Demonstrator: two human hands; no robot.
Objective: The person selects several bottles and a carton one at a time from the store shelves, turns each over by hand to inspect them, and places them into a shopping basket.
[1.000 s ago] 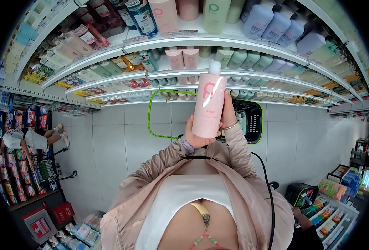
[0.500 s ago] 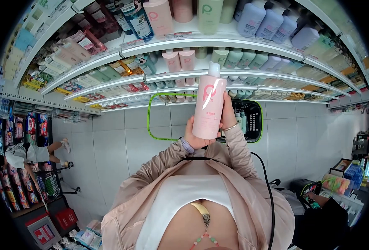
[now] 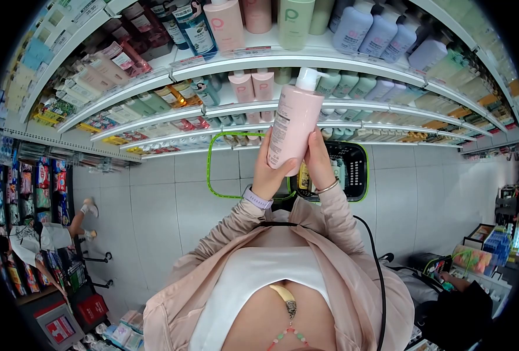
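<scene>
A pink pump bottle [image 3: 297, 123] with a white pump head is held up in front of the shelves, tilted slightly to the right. Small printed text on its side faces me. My left hand [image 3: 269, 172] grips the lower left of the bottle, thumb across its base. On the right side, my right hand [image 3: 319, 158] has its fingers against the lower body. Below and behind the hands stands a black shopping basket [image 3: 360, 169] with a green rim, holding several items, partly hidden by my right hand and wrist.
Ahead, curved-looking white shelves [image 3: 236, 64] carry several rows of bottles in pink, green and lilac. A person [image 3: 54, 237] stands at the left by racks of packaged goods. Someone in dark clothes [image 3: 458, 310] is at the lower right. A black cable [image 3: 381, 275] hangs beside me.
The bottle has been turned, so its large pink logo gives way to small print and the pump spout shows. My left hand has moved up its side. The person at left has shifted slightly.
</scene>
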